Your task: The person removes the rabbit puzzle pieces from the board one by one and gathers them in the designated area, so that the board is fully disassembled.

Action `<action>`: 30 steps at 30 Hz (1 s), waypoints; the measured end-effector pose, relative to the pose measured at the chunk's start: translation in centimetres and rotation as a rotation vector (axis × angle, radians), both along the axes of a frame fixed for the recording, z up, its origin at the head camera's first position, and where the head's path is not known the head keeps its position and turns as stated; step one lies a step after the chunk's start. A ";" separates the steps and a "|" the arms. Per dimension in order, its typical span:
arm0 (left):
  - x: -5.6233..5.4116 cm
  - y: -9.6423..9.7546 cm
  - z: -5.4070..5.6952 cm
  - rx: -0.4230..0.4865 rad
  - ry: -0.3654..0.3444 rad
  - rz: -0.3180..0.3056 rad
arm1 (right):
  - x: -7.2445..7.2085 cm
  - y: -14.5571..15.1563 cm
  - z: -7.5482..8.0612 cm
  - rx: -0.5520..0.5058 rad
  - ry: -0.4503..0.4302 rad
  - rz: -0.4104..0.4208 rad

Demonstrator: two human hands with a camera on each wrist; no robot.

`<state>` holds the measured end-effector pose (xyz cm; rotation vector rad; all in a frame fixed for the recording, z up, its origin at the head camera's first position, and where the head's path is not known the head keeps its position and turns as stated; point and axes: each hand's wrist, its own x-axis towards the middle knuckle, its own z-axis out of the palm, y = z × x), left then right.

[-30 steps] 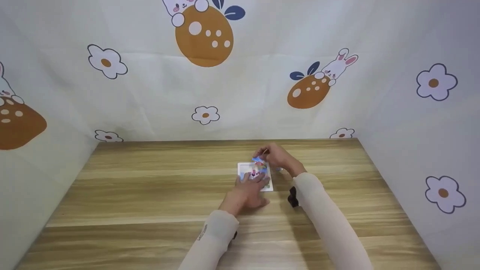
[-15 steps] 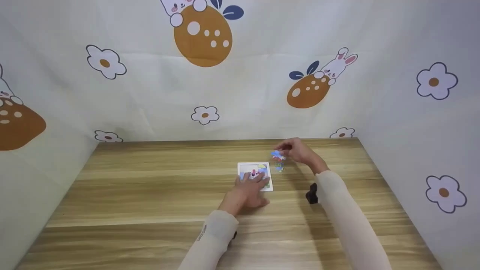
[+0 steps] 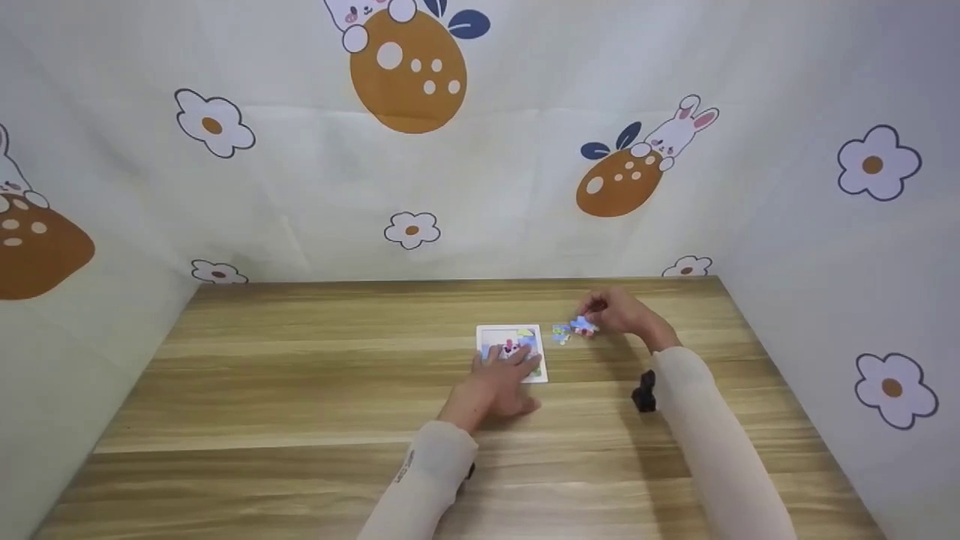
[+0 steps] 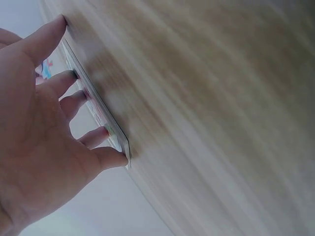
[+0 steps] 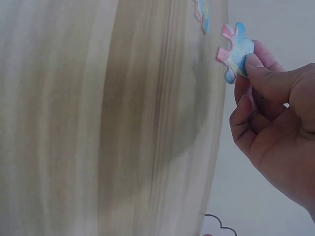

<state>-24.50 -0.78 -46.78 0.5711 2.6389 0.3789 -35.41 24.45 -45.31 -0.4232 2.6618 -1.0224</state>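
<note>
We have drawn the puzzle piece (image 3: pixel 583 325) pinched in our right hand (image 3: pixel 621 310) away from the puzzle board (image 3: pixel 537 379) beneath our flat-spread left hand (image 3: pixel 498 381), leaving it unplaced.

Before you, a wood-grain tabletop (image 3: pixel 262 375) runs back to a pale, creased backdrop (image 3: pixel 510 165). Ahead and to your left, printed white rabbits (image 3: pixel 673 141) cling to spotted orange fruits (image 3: pixel 405 101), while outlined flowers (image 3: pixel 879 163) with orange centers appear ahead and to your right.

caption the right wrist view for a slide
Right hand pinches a blue-and-pink jigsaw piece over a wood-grain tabletop.
</note>
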 end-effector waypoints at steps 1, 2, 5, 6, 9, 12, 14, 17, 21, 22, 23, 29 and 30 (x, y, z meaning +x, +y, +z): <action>0.0 0.0 0.0 -0.004 0.003 -0.002 | 0.0 0.1 -0.1 0.010 -0.003 0.009; 0.0 0.0 -0.1 -0.009 0.003 -0.005 | 0.0 0.1 -0.2 0.022 -0.007 0.015; 0.2 0.0 -0.1 -0.016 -0.006 -0.002 | 0.0 0.1 -0.6 0.044 -0.016 0.045; 0.2 0.0 -0.1 -0.017 -0.007 0.001 | 0.0 0.0 -0.6 0.046 -0.017 0.047; 0.1 0.0 0.0 -0.019 0.003 0.008 | -0.1 0.0 -0.8 0.044 -0.003 0.053; 0.0 0.0 0.0 -0.016 0.020 -0.002 | 0.0 -0.1 -0.9 0.035 0.011 0.042; 0.0 0.0 0.0 -0.003 0.024 -0.009 | 0.0 -0.2 -1.0 0.035 0.004 0.027; 0.0 -0.2 0.1 0.028 0.021 -0.020 | 0.1 -0.3 -1.2 0.045 -0.008 0.002; -0.1 -0.6 0.3 0.081 0.002 -0.040 | 0.1 -0.6 -1.3 0.059 0.001 -0.018; -0.2 -0.7 0.4 0.091 -0.002 -0.045 | 0.1 -0.7 -1.3 0.063 0.006 -0.018; -0.2 -0.8 0.3 0.102 -0.006 -0.052 | 0.1 -0.7 -1.3 0.067 0.008 -0.024; -0.5 -1.6 0.1 0.129 -0.008 -0.092 | 0.1 -0.7 -1.4 0.085 0.013 -0.036; -0.6 -1.7 0.1 0.129 -0.003 -0.100 | 0.1 -0.7 -1.4 0.087 0.012 -0.040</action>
